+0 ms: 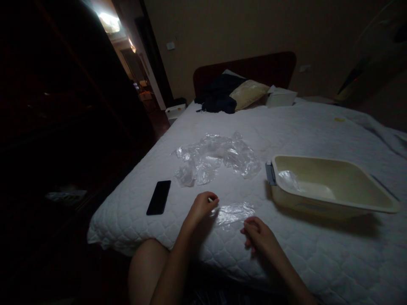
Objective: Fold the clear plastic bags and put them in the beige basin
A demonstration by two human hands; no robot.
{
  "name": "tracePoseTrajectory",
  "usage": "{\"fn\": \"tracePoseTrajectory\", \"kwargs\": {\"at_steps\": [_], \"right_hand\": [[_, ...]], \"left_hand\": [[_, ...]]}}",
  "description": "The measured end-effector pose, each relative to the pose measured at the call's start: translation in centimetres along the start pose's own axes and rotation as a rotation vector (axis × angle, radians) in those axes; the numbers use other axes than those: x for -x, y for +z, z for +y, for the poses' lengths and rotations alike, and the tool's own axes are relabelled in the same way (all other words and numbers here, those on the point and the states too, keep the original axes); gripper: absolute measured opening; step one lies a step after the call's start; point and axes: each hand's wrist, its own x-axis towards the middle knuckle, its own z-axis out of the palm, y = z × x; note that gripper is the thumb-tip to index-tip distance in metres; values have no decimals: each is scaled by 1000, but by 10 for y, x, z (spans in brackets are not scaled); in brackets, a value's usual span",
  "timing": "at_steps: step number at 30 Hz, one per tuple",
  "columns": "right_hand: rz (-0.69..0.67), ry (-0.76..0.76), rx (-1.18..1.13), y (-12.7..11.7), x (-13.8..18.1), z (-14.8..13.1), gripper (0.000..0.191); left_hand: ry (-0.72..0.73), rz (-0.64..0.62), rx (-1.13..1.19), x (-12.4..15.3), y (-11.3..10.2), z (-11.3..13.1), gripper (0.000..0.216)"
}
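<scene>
A clear plastic bag [234,212] lies flattened on the white quilted bed cover between my hands. My left hand [205,204] has its fingers closed at the bag's left end. At the lower right corner, my right hand [255,232] pinches the bag between thumb and forefinger, with the other fingers curled below. Farther up the bed spreads a loose heap of crumpled clear plastic bags [203,163]. Right of my hands stands a cream plastic tub [324,207] with a grey handle, and a piece of clear plastic is inside it.
A black phone [158,198] lies left of my left hand, near the bed's edge. At the headboard [246,65] are dark clothing [219,94], a beige pillow [249,94] and a white box [281,97]. My knee [148,264] is at the near edge.
</scene>
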Motion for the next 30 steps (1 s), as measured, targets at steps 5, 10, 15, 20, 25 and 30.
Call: {"fn": "tracePoseTrajectory", "kwargs": {"at_steps": [5,10,15,20,25,30], "right_hand": [[112,14,-126,18,7,8,43],[142,-15,-142,29,3,3,43],[144,-90,-60,29,-14,0,34],[73,-222,138,19,-40,-7,21],[-10,-508,439,7,-59,-33,9],[-31,-667,574,1,-43,-34,12]], "left_hand": [[12,-273,-275,-19,15,18,18],[-85,-306,-330,-28,28,16,14],[-132,-292,-291,-26,27,8,12],[-190,-295,-197,-21,20,4,9],[-232,-302,-95,-8,16,-5,16],[23,-42,-31,20,13,-25,17]]}}
